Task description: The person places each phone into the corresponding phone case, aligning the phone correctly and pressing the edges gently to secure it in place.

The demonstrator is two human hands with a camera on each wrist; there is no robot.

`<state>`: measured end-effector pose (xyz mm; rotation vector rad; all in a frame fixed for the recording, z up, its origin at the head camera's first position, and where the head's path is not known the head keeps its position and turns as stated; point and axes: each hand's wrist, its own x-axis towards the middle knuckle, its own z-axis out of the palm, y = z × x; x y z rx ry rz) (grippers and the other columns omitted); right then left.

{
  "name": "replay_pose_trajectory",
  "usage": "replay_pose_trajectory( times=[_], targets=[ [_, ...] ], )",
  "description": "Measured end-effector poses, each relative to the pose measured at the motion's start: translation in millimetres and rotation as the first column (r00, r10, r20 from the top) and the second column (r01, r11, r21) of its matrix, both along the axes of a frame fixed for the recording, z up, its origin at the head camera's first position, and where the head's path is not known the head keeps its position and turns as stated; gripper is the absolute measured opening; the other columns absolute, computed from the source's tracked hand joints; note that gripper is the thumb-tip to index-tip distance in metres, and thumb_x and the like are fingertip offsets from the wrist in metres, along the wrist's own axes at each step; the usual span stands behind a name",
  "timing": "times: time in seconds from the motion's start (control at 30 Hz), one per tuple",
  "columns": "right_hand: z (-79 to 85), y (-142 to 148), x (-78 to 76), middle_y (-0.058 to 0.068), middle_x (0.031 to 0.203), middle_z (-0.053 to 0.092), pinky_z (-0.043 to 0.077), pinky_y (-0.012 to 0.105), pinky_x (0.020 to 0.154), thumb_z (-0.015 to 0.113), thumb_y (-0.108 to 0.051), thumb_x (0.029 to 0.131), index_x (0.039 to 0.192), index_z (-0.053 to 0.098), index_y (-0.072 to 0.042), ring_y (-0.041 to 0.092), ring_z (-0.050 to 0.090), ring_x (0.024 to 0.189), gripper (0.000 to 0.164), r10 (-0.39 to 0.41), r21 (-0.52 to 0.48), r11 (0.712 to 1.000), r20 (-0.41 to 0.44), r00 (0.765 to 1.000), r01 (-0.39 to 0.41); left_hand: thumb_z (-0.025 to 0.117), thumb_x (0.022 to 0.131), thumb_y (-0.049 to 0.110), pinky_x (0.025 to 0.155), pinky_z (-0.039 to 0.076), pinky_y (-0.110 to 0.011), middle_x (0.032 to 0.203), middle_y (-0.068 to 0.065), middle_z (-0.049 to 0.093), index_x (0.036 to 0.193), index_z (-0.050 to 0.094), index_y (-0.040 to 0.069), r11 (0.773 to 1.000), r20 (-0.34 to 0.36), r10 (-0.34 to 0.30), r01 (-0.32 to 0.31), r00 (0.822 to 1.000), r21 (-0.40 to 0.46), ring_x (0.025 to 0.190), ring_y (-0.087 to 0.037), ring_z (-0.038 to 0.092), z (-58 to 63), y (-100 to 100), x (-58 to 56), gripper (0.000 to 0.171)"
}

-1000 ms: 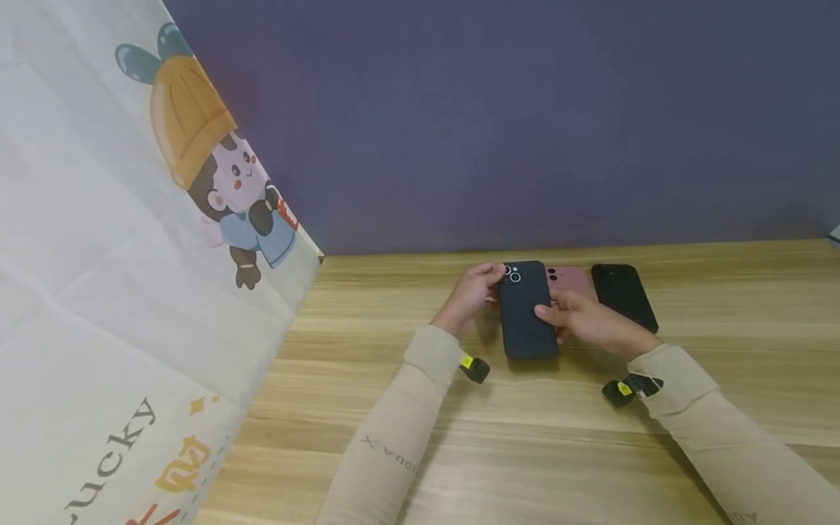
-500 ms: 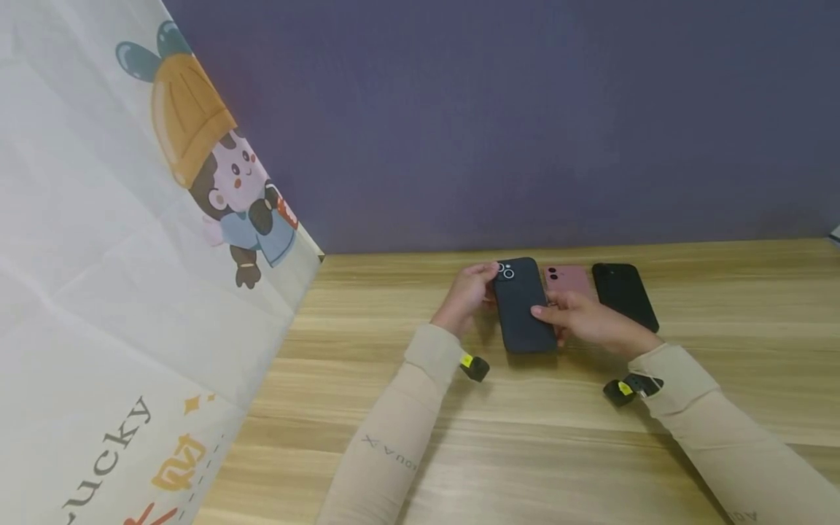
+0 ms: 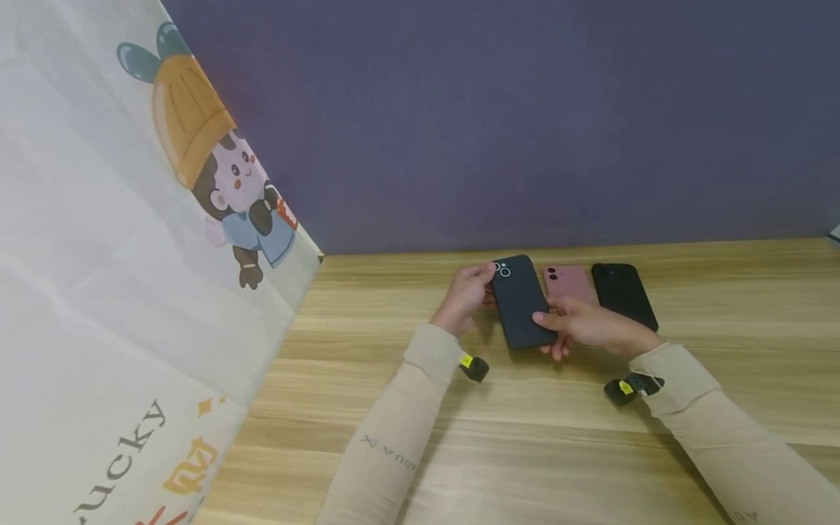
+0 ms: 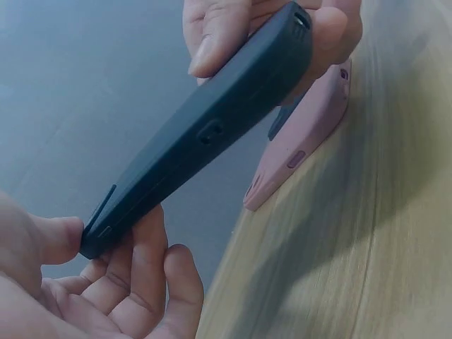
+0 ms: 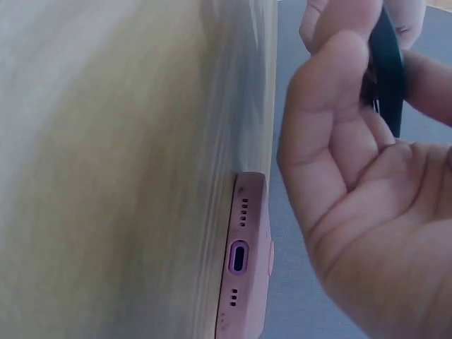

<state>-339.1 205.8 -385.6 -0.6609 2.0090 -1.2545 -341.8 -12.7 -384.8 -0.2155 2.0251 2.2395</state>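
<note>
Both hands hold a dark blue-black phone case (image 3: 523,302) off the wooden table, its camera end toward the back. My left hand (image 3: 466,295) pinches the camera corner, thumb on top and fingers beneath, as the left wrist view shows. At the lower right edge my right hand (image 3: 584,324) grips the case, thumb on its back and fingers under it. In the left wrist view the side of the case (image 4: 191,134) is tilted. Whether a phone sits inside cannot be told. A pink phone case (image 3: 569,283) lies just right of it, partly behind my right hand.
A black phone case (image 3: 623,295) lies on the wooden table (image 3: 525,437) at the right of the pink one. Behind the table stands a dark blue-grey panel (image 3: 525,124). A white printed cloth (image 3: 85,219) borders the left side.
The dark case has shifted slightly left and back, with its camera end turned leftward. More of the pink case shows now. My right fingers have slid toward the lower end.
</note>
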Motion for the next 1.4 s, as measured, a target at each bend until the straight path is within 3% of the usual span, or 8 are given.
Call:
replay_pose_trajectory(
  times=[0.3,0.4,0.53,0.7,0.9,1.13,1.4],
  targets=[
    [-4.6,-10.7,22.6,0.009,0.079,0.067,0.054,0.032,0.058,0.047,-0.033,0.101,0.121,0.042,0.007,0.016,0.065,0.061,0.046,-0.102,-0.013,0.995,-0.051,0.993,0.102,0.058,0.097,0.021,0.063,0.053,-0.028,0.071,0.0,0.062,0.09,0.063,0.008,0.999,0.004,-0.045,0.045,0.999,0.031,0.06,-0.013,0.061,-0.9,-7.0,16.5,0.015],
    [-5.2,-14.0,30.4,0.009,0.079,0.067,0.053,0.031,0.058,0.048,-0.033,0.101,0.122,0.043,0.007,0.016,0.064,0.061,0.046,-0.147,-0.008,0.989,-0.076,0.986,0.147,0.061,0.094,0.017,0.064,0.054,-0.029,0.077,-0.001,0.064,0.094,0.065,0.009,0.998,-0.01,-0.061,0.061,0.998,0.021,0.062,-0.014,0.063,-1.0,-9.4,23.1,0.009],
    [-4.0,-13.3,27.7,0.01,0.079,0.067,0.053,0.031,0.057,0.047,-0.032,0.102,0.127,0.042,0.006,0.016,0.063,0.061,0.046,-0.158,-0.008,0.987,-0.099,0.983,0.158,0.062,0.093,0.015,0.07,0.056,-0.034,0.085,-0.003,0.067,0.109,0.065,0.008,0.998,-0.032,-0.068,0.068,0.997,-0.006,0.067,-0.015,0.064,0.7,-8.0,23.8,0.017],
    [-3.6,-12.2,24.8,0.009,0.079,0.066,0.052,0.03,0.057,0.046,-0.031,0.102,0.126,0.042,0.006,0.015,0.062,0.061,0.044,-0.169,-0.03,0.985,-0.111,0.979,0.167,0.063,0.092,0.013,0.081,0.056,-0.048,0.084,-0.005,0.069,0.114,0.063,0.004,0.998,-0.044,-0.062,0.061,0.997,-0.02,0.064,-0.015,0.064,1.0,-4.3,22.2,0.024],
    [-3.0,-10.9,20.9,0.009,0.079,0.066,0.053,0.032,0.058,0.045,-0.034,0.102,0.128,0.042,0.004,0.015,0.062,0.062,0.047,-0.188,-0.054,0.982,-0.123,0.974,0.182,0.065,0.091,0.015,0.08,0.055,-0.048,0.077,-0.003,0.065,0.114,0.062,-0.001,0.996,-0.041,-0.068,0.065,0.997,-0.062,0.059,-0.014,0.062,1.1,-2.5,20.9,0.028],
    [-3.6,-3.8,0.6,0.014,0.082,0.066,0.053,0.033,0.058,0.043,-0.035,0.102,0.126,0.043,0.002,0.016,0.062,0.063,0.044,-0.214,-0.07,0.976,-0.126,0.969,0.206,0.066,0.091,0.018,0.084,0.054,-0.05,0.077,-0.003,0.066,0.1,0.066,0.002,0.989,-0.024,-0.101,0.098,0.995,-0.113,0.061,-0.015,0.063,1.5,5.0,9.5,0.018],
    [-1.0,4.5,-19.8,0.01,0.083,0.065,0.054,0.034,0.061,0.042,-0.037,0.102,0.124,0.044,0.003,0.014,0.062,0.065,0.045,-0.2,-0.075,0.978,-0.114,0.973,0.193,0.068,0.089,0.017,0.091,0.051,-0.055,0.077,-0.004,0.066,0.1,0.067,0.002,0.985,-0.002,-0.105,0.104,0.994,-0.135,0.064,-0.015,0.063,2.0,13.9,-3.0,0.019]
  ],
)
